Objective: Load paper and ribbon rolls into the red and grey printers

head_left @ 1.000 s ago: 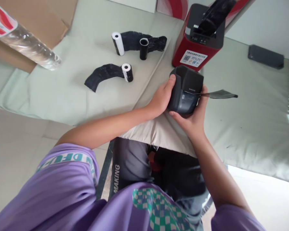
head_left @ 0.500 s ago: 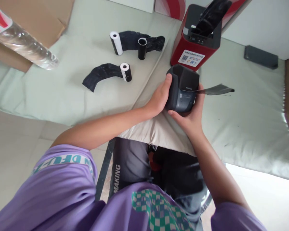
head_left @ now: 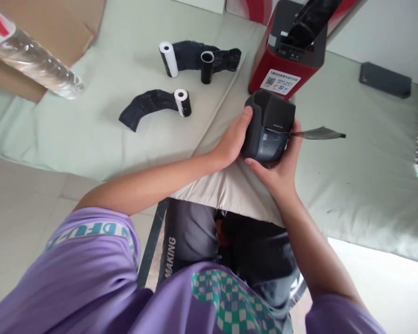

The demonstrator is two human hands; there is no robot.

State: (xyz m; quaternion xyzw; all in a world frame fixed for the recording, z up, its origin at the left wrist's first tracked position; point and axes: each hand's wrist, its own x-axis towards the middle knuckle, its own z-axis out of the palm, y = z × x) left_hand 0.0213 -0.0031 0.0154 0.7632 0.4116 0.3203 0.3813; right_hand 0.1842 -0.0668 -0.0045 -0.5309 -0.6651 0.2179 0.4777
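Between my two hands is a small dark receipt printer (head_left: 270, 125), tilted over the front part of the table. My left hand (head_left: 234, 139) grips its left side, thumb along the upper edge. My right hand (head_left: 282, 167) wraps its lower right side, with the thumb at the bottom edge and the other fingers partly hidden behind it. A strip of dark paper (head_left: 320, 134) sticks out of the printer's slot to the right. Just behind stands a red and black printer (head_left: 261, 69) with a white label and dark paper coming from its top.
On the cloth-covered table (head_left: 101, 148) to the left are a white paper roll (head_left: 172, 65), a dark roll (head_left: 206, 72) and another partly unrolled roll (head_left: 184, 104). A clear bottle (head_left: 42, 60) and cardboard (head_left: 69, 28) lie far left. A dark flat block (head_left: 385, 80) sits back right.
The printer in my hands has shifted slightly to the right, with both hands still around it. The camera view has moved a little too.
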